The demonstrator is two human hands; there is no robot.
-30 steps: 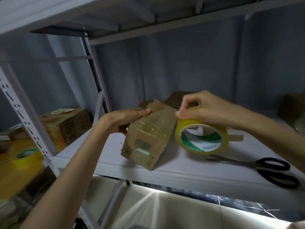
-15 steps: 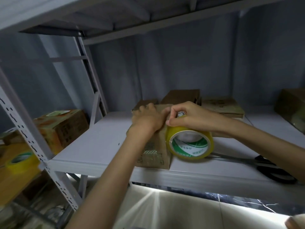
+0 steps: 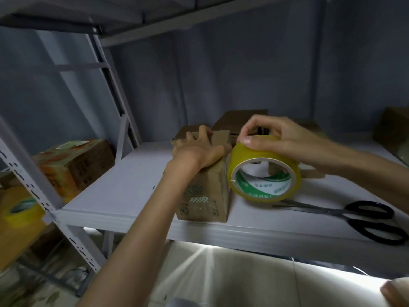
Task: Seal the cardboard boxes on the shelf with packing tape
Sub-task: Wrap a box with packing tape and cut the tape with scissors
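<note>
The cardboard box, near the shelf front edge, is pressed flat by the left hand; the tape roll is gripped by curled right hand fingers. If pressure slips, the strip could be laid crooked.

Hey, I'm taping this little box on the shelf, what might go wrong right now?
1. The small cardboard box sits at the shelf's front edge; pulling tape sideways might drag it off, since only the left hand presses it down.
2. The scissors lie open by the edge, right under the tape roll in the right hand; a forearm could knock them off.
</note>
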